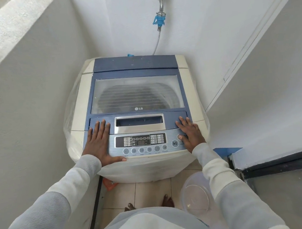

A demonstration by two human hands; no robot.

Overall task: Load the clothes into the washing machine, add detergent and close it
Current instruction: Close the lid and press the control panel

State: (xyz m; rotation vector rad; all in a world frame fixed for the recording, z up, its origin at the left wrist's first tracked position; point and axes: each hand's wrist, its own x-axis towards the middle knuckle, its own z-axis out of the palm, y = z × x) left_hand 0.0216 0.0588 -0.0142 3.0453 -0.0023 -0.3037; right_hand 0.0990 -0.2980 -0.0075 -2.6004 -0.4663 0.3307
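A cream and blue top-loading washing machine (182,65) stands in a narrow white alcove. Its blue-framed lid (137,91) lies closed, and the drum shows dimly through the lid's window. My left hand (98,143) lies flat with straight fingers on the lid's front left corner, beside the control panel (142,143). My right hand (190,132) lies flat on the front right corner, its thumb near the round button by the start/pause key. Neither hand holds anything. No clothes or detergent are in view.
A clear plastic basin (195,193) sits on the tiled floor at the right of my bare feet. An orange packet (110,183) lies at the machine's front left foot. A hose with a blue tap fitting (159,21) hangs on the back wall. Walls close in on both sides.
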